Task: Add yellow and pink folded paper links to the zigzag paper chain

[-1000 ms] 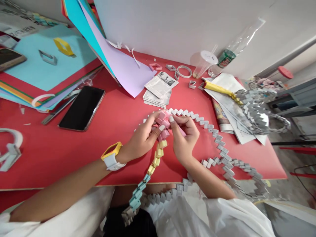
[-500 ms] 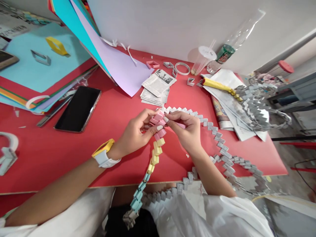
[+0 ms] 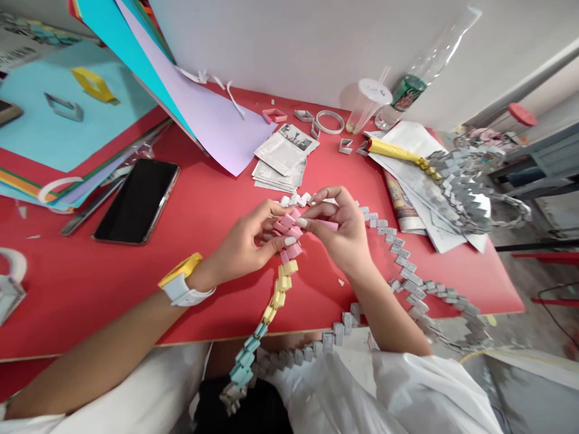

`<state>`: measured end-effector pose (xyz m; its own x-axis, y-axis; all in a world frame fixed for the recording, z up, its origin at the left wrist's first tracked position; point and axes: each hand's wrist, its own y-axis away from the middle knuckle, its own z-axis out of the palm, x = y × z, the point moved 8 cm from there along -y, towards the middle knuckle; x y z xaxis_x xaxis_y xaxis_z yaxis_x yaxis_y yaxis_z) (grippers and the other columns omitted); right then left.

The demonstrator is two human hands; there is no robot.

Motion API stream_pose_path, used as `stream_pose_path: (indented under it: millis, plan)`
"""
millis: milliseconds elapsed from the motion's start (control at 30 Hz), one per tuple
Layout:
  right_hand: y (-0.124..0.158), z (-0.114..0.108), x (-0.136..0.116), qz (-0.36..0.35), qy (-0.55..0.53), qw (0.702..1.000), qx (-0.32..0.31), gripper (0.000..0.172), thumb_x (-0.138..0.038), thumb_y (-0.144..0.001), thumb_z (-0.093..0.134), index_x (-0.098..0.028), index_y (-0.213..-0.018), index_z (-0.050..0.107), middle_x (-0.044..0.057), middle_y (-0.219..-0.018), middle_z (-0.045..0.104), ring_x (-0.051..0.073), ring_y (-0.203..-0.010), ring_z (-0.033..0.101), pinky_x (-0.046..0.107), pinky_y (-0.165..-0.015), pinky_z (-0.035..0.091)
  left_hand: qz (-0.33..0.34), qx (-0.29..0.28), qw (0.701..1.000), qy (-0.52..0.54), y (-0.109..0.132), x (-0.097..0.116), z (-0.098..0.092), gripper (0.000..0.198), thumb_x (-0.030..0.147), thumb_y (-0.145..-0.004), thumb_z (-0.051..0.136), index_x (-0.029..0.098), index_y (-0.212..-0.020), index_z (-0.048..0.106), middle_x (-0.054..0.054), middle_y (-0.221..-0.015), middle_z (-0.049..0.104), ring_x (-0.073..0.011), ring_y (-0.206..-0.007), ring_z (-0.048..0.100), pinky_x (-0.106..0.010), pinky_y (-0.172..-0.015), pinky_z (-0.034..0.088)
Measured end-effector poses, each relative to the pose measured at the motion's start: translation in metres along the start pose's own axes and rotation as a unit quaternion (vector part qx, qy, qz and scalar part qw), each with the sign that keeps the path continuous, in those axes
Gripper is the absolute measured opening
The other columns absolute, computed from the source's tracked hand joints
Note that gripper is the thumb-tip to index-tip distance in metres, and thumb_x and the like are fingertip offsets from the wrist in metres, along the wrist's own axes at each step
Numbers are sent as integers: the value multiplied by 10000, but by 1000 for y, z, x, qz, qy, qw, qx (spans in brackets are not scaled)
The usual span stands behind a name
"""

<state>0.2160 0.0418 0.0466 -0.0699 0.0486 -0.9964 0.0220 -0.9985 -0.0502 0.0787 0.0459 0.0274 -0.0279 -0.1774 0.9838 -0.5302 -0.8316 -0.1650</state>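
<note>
A long folded-paper chain (image 3: 407, 271) loops across the red table (image 3: 113, 283) and down over its front edge into my lap. Its near end runs pink, then yellow (image 3: 283, 282), then blue (image 3: 246, 358); the rest is grey newsprint. My left hand (image 3: 248, 244), with a yellow and white watch on the wrist, pinches the pink links (image 3: 289, 232). My right hand (image 3: 341, 232) meets it from the right, fingers closed on a pink paper piece (image 3: 329, 225) at the chain's pink end.
A black phone (image 3: 138, 202) lies left of my hands beside stacked coloured sheets (image 3: 67, 126) and a lilac sheet (image 3: 217, 120). Folded newspaper pieces (image 3: 283, 157), loose links, a plastic cup (image 3: 364, 105), a bottle (image 3: 420, 72) and a second grey chain (image 3: 465, 187) on papers sit behind and right.
Both hands have shifted slightly away from me and leftward with the pink end of the chain, still pinched together. The view has tipped a little, so the table's things sit lower-left.
</note>
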Motion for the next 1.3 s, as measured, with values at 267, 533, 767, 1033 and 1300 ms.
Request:
stream_pose_path:
  millis: [267, 533, 767, 1033, 1300]
  plan:
    - [-5, -3, 4, 16, 96, 995, -12, 207, -323, -809, 720, -194, -952, 645, 20, -841, 694, 141, -779, 650, 293, -726, 529, -9, 96, 993, -68, 2, 5, -11, 440, 295, -853, 699, 192, -1249, 536, -74, -1013, 759, -193, -924, 736, -256, -802, 607]
    - [-2, -4, -2, -18, 130, 991, 32, 74, -198, -822, 661, -166, -759, 642, -13, -678, 631, 99, -623, 565, 244, -598, 466, 54, 90, 982, -160, 7, 15, -4, 466, 245, -884, 655, 203, -1326, 516, -65, -1095, 740, -172, -975, 724, -235, -876, 581]
    - [-1, 1, -8, -33, 150, 988, -3, 44, -200, -827, 648, -168, -797, 644, 3, -728, 655, 115, -655, 592, 258, -614, 475, 75, 86, 978, -176, 8, 18, -1, 505, 220, -879, 658, 220, -1353, 482, -48, -1065, 745, -148, -949, 727, -211, -868, 580]
    - [-6, -5, 0, -2, 141, 990, 2, 165, -284, -835, 666, -175, -738, 588, -23, -650, 572, 94, -586, 505, 253, -566, 402, -3, 53, 996, -67, 2, 6, -3, 528, 279, -895, 645, 220, -1385, 458, -75, -1056, 745, -191, -987, 720, -270, -866, 588]
    - [-1, -1, -8, 30, 87, 986, -136, 549, -353, -803, 747, -269, -1273, 476, -99, -579, 411, 88, -503, 351, 240, -491, 295, -74, 25, 994, 79, -7, -5, -5, 562, 303, -851, 699, 182, -1334, 439, -72, -936, 733, -183, -797, 734, -255, -690, 606]
